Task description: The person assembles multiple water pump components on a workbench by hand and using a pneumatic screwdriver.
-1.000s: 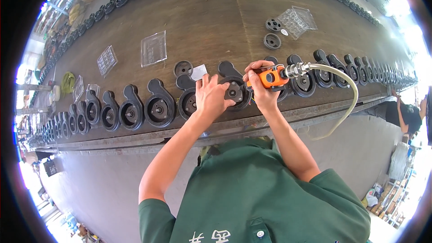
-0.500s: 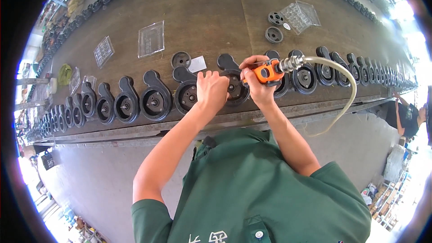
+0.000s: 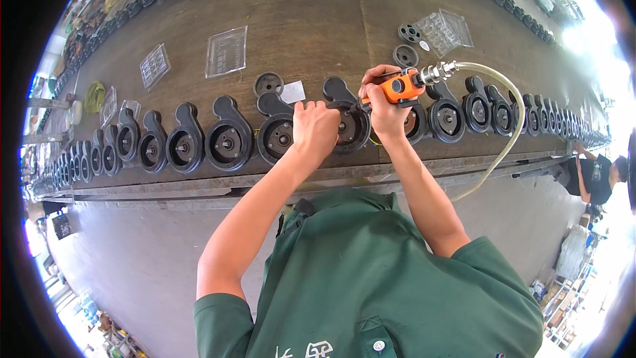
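My right hand is closed round an orange air-powered tool, whose metal fitting leads into a clear hose. The tool is above the row of black round housings, to the right of one housing. My left hand is closed, knuckles up, between that housing and its left neighbour. Its fingertips are at the right housing's left edge; whatever they pinch is hidden. Each housing has a rounded arm at its top and a hub with small bolts inside.
More housings line the bench's near edge on both sides. Beyond them lie a loose ring, a white paper, clear plastic trays and two black discs. Another person is at the far right.
The tool and my right hand have shifted slightly, and the tool's hose end has risen. My left hand stays closed at the same housing. The whole view has shifted slightly.
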Tool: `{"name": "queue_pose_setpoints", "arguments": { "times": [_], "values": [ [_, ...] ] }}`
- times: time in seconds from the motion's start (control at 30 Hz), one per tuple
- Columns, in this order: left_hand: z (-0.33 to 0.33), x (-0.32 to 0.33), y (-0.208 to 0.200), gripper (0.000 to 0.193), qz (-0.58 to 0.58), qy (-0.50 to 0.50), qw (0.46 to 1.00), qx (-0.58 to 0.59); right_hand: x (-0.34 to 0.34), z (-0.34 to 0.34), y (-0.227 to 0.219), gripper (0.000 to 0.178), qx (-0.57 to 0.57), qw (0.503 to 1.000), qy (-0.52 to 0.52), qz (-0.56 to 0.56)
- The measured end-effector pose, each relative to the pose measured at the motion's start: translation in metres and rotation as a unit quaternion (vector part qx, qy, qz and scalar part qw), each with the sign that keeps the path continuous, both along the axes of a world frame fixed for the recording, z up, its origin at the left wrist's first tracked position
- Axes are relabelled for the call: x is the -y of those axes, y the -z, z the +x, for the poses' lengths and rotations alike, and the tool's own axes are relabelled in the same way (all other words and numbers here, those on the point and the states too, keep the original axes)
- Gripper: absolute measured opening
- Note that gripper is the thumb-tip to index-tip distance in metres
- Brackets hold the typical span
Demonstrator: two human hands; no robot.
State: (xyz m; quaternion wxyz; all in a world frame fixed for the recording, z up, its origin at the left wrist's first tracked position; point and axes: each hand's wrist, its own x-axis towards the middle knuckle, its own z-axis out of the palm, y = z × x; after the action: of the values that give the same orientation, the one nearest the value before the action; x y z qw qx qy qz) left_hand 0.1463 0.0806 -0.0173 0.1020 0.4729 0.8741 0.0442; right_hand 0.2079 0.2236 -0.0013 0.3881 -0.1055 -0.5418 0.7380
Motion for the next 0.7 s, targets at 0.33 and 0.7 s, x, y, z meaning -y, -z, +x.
{"name": "queue_pose_setpoints", "arguments": {
  "times": [0.33, 0.7],
  "values": [
    [0.002, 0.007, 0.001, 0.034, 0.016, -0.004, 1.0, 0.013, 0.007, 0.0, 0.005, 0.018, 0.0, 0.999, -0.027, 0.03],
    [0.003, 0.005, 0.002, 0.03, 0.027, -0.02, 0.999, 0.013, 0.009, -0.004, 0.003, 0.021, 0.041, 0.994, -0.051, 0.088]
  ]
}}
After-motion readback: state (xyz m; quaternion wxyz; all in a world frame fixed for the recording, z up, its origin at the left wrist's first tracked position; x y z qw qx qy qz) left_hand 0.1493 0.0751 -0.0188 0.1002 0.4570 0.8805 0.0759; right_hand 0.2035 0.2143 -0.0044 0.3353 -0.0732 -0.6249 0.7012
